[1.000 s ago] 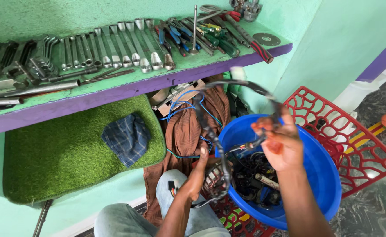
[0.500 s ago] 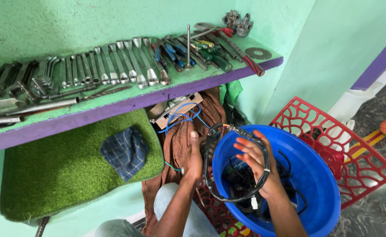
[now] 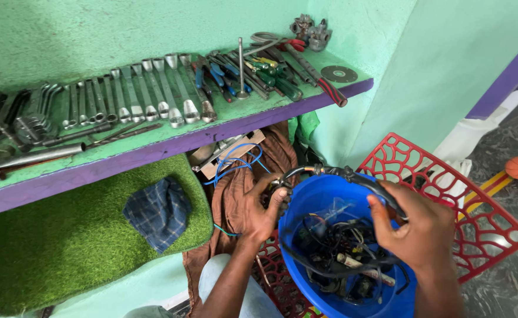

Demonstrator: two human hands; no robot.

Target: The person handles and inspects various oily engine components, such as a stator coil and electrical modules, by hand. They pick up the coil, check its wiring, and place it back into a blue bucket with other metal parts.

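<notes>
While a black cable harness [image 3: 329, 173] arches over the near rim of the blue plastic tub [image 3: 306, 206], both hands grip it. The left hand [image 3: 263, 207] is closed around its connector end at the tub's left edge; the right hand [image 3: 415, 227] curls over the other end above the tub, palm down. Tangled wires and small parts [image 3: 341, 253] fill the tub, which sits on a red lattice tray [image 3: 447, 176]. Beside it lie brown cloth [image 3: 235, 194], green turf [image 3: 64, 247] and a checked rag [image 3: 157, 211]. Above, a shelf [image 3: 153, 150] carries spanners [image 3: 153, 88] and pliers [image 3: 217, 76].
</notes>
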